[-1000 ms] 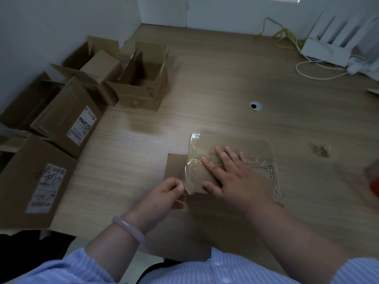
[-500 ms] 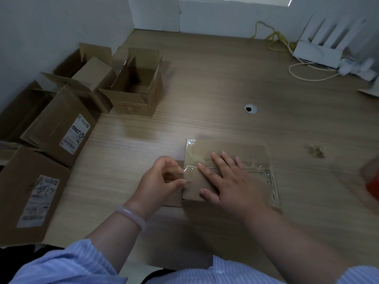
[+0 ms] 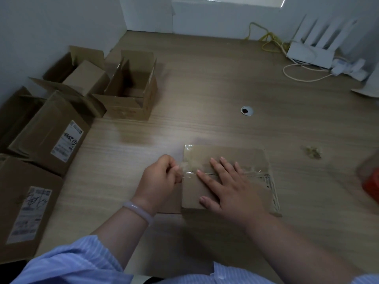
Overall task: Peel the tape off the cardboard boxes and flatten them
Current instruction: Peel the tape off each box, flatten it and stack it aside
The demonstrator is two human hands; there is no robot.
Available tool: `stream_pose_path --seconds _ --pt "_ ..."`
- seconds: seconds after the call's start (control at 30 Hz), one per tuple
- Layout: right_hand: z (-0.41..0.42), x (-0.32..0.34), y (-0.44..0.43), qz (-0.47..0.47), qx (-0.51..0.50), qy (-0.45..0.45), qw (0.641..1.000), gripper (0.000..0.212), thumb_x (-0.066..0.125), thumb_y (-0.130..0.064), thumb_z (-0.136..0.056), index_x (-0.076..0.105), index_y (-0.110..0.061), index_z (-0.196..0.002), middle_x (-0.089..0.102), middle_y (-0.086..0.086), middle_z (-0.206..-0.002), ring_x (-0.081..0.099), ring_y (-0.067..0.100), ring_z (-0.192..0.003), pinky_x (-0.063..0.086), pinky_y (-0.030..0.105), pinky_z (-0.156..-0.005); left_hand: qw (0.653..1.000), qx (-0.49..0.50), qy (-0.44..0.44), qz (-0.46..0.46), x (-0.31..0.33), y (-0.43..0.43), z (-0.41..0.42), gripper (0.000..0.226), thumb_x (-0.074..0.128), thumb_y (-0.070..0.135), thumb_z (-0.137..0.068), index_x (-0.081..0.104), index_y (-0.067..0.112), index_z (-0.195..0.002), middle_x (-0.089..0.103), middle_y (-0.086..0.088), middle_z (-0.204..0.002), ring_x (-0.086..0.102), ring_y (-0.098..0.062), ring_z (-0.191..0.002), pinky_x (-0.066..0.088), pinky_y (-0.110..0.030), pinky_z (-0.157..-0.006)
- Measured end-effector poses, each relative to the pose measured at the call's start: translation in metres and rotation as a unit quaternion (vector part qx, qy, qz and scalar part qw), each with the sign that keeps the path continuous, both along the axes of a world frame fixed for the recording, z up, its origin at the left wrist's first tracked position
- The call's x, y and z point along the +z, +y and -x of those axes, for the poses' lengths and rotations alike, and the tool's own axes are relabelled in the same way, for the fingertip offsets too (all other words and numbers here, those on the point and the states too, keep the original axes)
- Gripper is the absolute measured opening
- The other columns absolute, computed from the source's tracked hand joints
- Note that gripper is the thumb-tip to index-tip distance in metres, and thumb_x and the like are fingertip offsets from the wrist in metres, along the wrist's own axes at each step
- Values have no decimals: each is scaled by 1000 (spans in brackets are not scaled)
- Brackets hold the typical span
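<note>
Wood-grain desk (image 3: 205, 78), head view: we see a flattened cardboard box (image 3: 242, 156) lying near the front edge, right of centre. Our right hand (image 3: 231, 187) presses flat on it, fingers straight and spread. Our left hand (image 3: 160, 179), fingers curled, pinches a strip of clear tape (image 3: 187, 172) at the box's left edge. An open box (image 3: 131, 99) and labelled boxes (image 3: 51, 136) sit far left, and a white router (image 3: 309, 55) is at the back right.

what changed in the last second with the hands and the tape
The left hand, fingers still pinching the tape, moved from the near left corner of the box to the middle of its left edge, by the seam. The right hand stayed pressed flat on the box. The other boxes did not move.
</note>
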State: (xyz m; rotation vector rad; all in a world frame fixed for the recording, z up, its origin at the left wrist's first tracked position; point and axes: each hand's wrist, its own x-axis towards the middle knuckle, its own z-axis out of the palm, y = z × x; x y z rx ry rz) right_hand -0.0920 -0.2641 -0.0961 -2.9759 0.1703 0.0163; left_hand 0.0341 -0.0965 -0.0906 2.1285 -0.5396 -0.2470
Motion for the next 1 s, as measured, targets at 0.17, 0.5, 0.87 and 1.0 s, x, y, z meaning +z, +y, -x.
stream_pose_path --seconds 0.17,0.5,0.87,1.0 --pt "-2 0 -1 -4 -9 0 1000 62 33 -66 -86 38 -39 -142 35 10 -151 28 30 -141 17 50 -110 979 94 154 96 -7 -18 -8 24 52 1 -92 48 17 -75 62 -3 -65 62 -11 -52 54 -29 -60" --pt "-3 0 -1 -10 -10 -7 1000 60 36 -66 -85 43 -39 -139 38 10 -150 31 31 -140 18 50 -111 936 138 236 222 -10 -31 -15 22 48 -1 -95 48 15 -80 55 -7 -64 53 -9 -51 50 -27 -57" --pt "-4 2 -1 -28 -20 -1 999 61 37 -67 -84 42 -40 -140 35 8 -151 29 28 -141 16 48 -112 909 24 336 246 3 -16 -30 15 45 -2 -95 53 7 -86 63 -17 -81 62 -14 -65 57 -26 -66" --pt "-3 4 0 -30 -22 2 999 62 37 -67 -84 42 -39 -140 36 8 -151 29 28 -141 17 48 -111 850 -13 463 251 4 10 -42 13 57 -5 -86 53 3 -96 60 -29 -108 67 -25 -84 58 -30 -73"
